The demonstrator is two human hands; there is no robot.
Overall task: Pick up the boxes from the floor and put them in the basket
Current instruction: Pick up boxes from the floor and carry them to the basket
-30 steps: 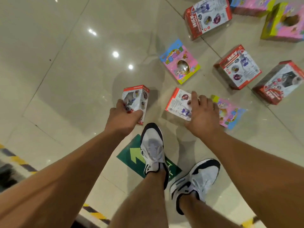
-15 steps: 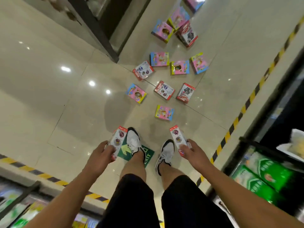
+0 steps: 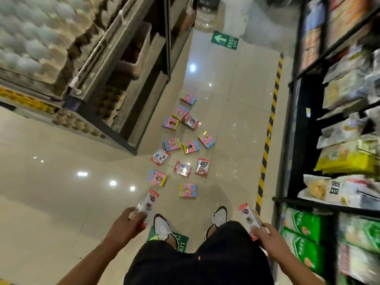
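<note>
— What did each hand have?

— The left hand held one red and white box, with its fingers curled round the bottom end. The right hand held another red and white box the same way, fingers pinching the lower part. Both boxes were up off the floor, one on each side of the person's legs.

— And the basket?

— I could not see one anywhere. So the boxes had no home in sight.

— What could have gone wrong?

— I think a box could have slipped. Each hand only had the bottom bit, and most of the box stuck out past the fingers. A quick turn might have shaken one loose.

— Anything else?

— Lots more boxes lay on the floor just ahead of the shoes. The pink box was the nearest. A step forward without looking might have squashed it or made the person trip. The shelf of bags was also close by the right hand, so a swing could have bumped the box into it.
</note>
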